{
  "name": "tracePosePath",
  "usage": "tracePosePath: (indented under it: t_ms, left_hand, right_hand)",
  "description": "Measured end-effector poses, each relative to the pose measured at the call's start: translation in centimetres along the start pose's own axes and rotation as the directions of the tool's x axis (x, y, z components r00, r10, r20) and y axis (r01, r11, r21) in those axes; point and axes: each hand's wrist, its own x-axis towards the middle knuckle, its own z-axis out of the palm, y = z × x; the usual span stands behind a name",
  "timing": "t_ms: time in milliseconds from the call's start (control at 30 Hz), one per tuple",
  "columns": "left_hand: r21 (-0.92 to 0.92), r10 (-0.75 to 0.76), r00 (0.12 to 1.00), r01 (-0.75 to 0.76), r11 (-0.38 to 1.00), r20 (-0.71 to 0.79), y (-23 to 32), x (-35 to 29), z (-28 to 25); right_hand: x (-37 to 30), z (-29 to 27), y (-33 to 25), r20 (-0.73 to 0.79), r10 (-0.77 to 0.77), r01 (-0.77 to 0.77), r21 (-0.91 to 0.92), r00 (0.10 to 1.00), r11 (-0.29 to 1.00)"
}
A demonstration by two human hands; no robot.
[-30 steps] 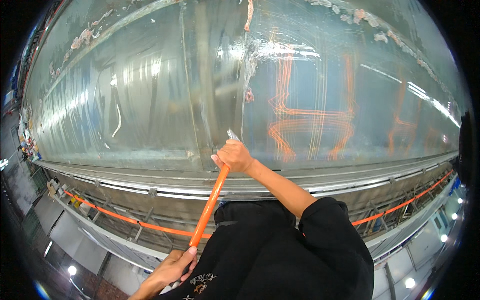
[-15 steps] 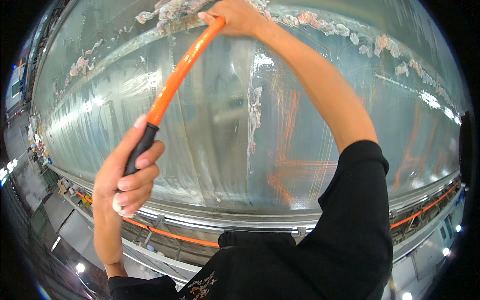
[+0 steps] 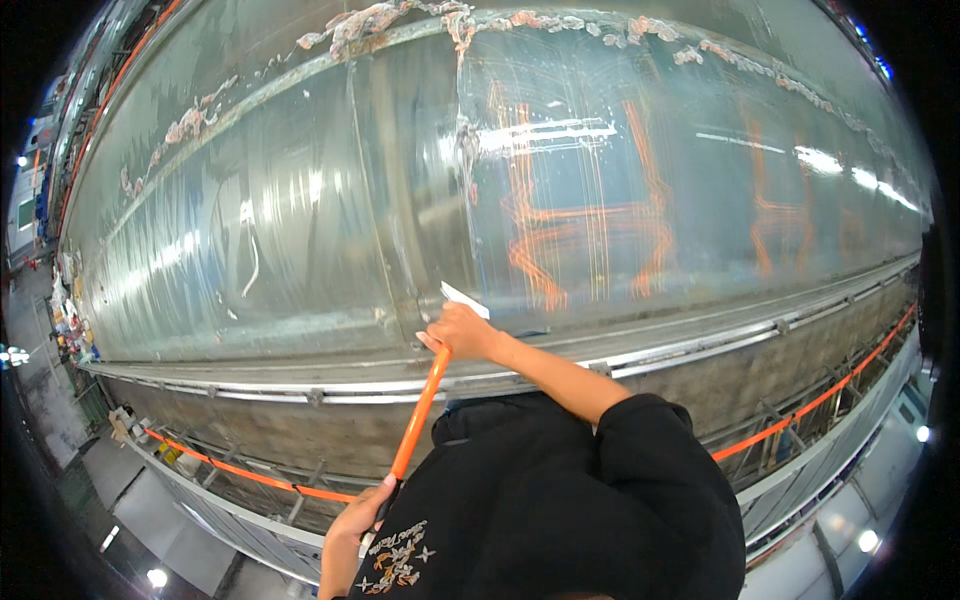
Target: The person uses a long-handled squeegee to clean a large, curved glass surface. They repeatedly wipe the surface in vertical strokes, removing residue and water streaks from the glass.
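Note:
A long-handled scraper runs slantwise before my body, with a smooth orange shaft (image 3: 419, 415) and a pale flat blade (image 3: 466, 299). My right hand (image 3: 462, 331) is closed round the shaft's upper end, just below the blade. At the lower end my left hand (image 3: 352, 520) wraps the dark grip, which is largely hidden by the fingers and my black shirt. The blade is over the near part of a wide, wet-looking grey-green surface (image 3: 300, 290); whether it touches cannot be made out. Lumpy pinkish-white residue (image 3: 370, 22) lies along the surface's far ridge.
A metal rail (image 3: 370, 393) borders the near side of the surface. Below it stretch an orange hose-like line (image 3: 270, 477) and a pale ledge (image 3: 240, 540). Orange streaks (image 3: 585, 215) mark the surface at right. Assorted small items (image 3: 70, 315) stand at the far left.
Both hands have drawn the scraper back from the far ridge toward my body. My left hand has dropped lower and to the right. The far residue, earlier partly covered by my right hand, now shows.

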Motion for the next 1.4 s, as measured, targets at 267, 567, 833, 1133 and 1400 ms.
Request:
tracePosePath:
  t_ms: [267, 567, 833, 1133, 1400]
  left_hand:
    - [0.157, 0.036, 0.998, -0.03, 0.987, -0.041, -4.0, 0.0, 3.0]
    - [0.136, -0.065, 0.997, 0.058, 0.989, 0.052, 13.6, -4.8, 4.4]
    - [-0.275, 0.063, 0.988, -0.022, 0.961, 0.14, 35.8, -3.0, 5.5]
    - [-0.408, 0.226, 0.918, -0.079, 0.91, 0.326, 41.3, -0.3, 5.2]
    - [-0.239, 0.036, 0.977, 0.015, 0.971, 0.211, 9.7, -0.4, 3.0]
  right_hand:
    - [-6.6, -1.7, -2.1, 0.006, 0.017, -0.017, -0.042, 1.0, 0.999]
    - [5.6, -2.4, 6.5, -0.186, -0.065, 0.06, -0.032, 0.98, 0.998]
    - [26.9, -13.1, 25.1, -0.105, -0.174, 0.158, -0.151, 0.979, 0.976]
    - [31.9, -17.8, 29.5, 0.008, -0.101, 0.101, -0.047, 0.995, 0.994]
    - [8.9, -2.2, 9.0, 0.122, -0.104, 0.09, 0.115, 0.987, 0.989]
